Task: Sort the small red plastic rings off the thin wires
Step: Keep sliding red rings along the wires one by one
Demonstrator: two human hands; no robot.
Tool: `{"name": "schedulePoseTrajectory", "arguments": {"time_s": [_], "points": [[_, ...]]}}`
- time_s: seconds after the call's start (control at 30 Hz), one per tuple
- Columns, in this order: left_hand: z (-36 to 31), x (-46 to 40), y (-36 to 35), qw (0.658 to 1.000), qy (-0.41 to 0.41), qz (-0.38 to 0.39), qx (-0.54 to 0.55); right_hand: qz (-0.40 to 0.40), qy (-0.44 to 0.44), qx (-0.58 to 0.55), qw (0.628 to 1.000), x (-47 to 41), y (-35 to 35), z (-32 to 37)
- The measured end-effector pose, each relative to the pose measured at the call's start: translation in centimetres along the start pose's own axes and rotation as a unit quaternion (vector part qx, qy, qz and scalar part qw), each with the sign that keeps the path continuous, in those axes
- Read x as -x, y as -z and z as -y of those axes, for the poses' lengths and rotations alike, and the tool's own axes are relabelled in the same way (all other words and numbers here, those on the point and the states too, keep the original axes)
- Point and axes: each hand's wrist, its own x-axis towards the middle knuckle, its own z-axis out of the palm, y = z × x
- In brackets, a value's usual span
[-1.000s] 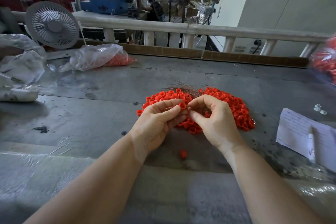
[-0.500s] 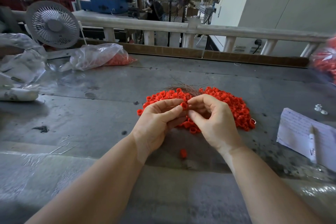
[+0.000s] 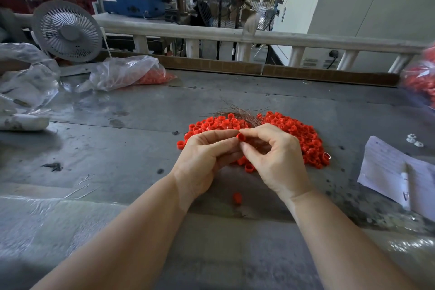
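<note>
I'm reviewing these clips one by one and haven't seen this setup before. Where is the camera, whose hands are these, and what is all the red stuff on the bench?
There is no machine here: a person wears a wide-angle camera on the head, so the single view looks forward and down at their own bare arms. The left hand and right hand meet over a grey metal workbench and together pinch one small red ring between their fingertips. Behind them lies a pile of red rings with a bundle of thin wires at its far edge. One stray ring lies nearer the person. Also on the bench: a clear bag of red parts at the left, a small white fan, and a sheet of paper at the right.
</note>
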Motion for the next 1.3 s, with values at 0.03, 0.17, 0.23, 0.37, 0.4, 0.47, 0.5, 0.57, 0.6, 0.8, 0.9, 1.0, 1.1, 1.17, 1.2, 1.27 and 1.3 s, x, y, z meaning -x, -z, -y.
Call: {"name": "schedulePoseTrajectory", "arguments": {"time_s": [0.03,0.17,0.23,0.37,0.4,0.47,0.5,0.57,0.6,0.8,0.9,1.0,1.1,1.17,1.2,1.27,1.3], "points": [[-0.05,0.03,-0.04,1.000,0.001,-0.002,0.000,0.000,0.002,0.000,1.000,-0.01,0.00,-0.02],[-0.19,0.12,-0.08,1.000,-0.001,-0.011,-0.009,0.001,0.009,-0.001,1.000,-0.04,-0.02,-0.09],[-0.20,0.12,-0.11,1.000,0.000,-0.016,-0.008,0.004,0.009,-0.002,1.000,-0.04,0.00,-0.09],[-0.22,0.13,-0.18,1.000,0.004,-0.019,-0.003,0.007,0.009,-0.004,1.000,-0.04,0.10,-0.08],[-0.23,0.15,-0.18,1.000,0.004,-0.018,-0.005,0.008,0.008,-0.005,1.000,-0.04,0.11,-0.07],[-0.25,0.20,-0.17,1.000,0.006,-0.017,-0.008,0.009,0.008,-0.006,1.000,-0.06,0.13,-0.08],[-0.26,0.22,-0.18,1.000,0.006,-0.016,-0.009,0.009,0.007,-0.005,1.000,-0.05,0.14,-0.09],[-0.30,0.22,-0.20,1.000,0.008,-0.016,-0.010,0.008,0.006,-0.005,1.000,-0.10,0.10,-0.12],[-0.32,0.23,-0.22,1.000,0.009,-0.017,-0.010,0.008,0.005,-0.005,1.000,-0.11,0.09,-0.14],[-0.42,0.30,-0.31,1.000,0.012,-0.021,-0.009,0.010,0.000,-0.010,1.000,-0.10,0.05,-0.18],[-0.47,0.29,-0.29,1.000,0.017,-0.022,-0.005,0.013,-0.001,-0.011,1.000,-0.11,0.05,-0.14],[-0.53,0.29,-0.32,0.999,0.024,-0.022,0.002,0.018,-0.005,-0.010,1.000,-0.07,0.09,-0.11],[-0.55,0.34,-0.35,0.999,0.026,-0.023,-0.001,0.020,-0.008,-0.014,1.000,-0.06,0.15,-0.07],[-0.55,0.39,-0.35,0.999,0.026,-0.024,-0.007,0.020,-0.009,-0.016,1.000,-0.06,0.15,-0.04],[-0.55,0.40,-0.36,0.999,0.028,-0.025,-0.008,0.021,-0.009,-0.015,1.000,-0.06,0.15,-0.04],[-0.57,0.39,-0.36,0.999,0.031,-0.027,-0.009,0.024,-0.007,-0.014,1.000,-0.04,0.15,-0.06],[-0.57,0.37,-0.35,0.999,0.033,-0.028,-0.010,0.025,-0.006,-0.013,1.000,-0.02,0.15,-0.08]]}}
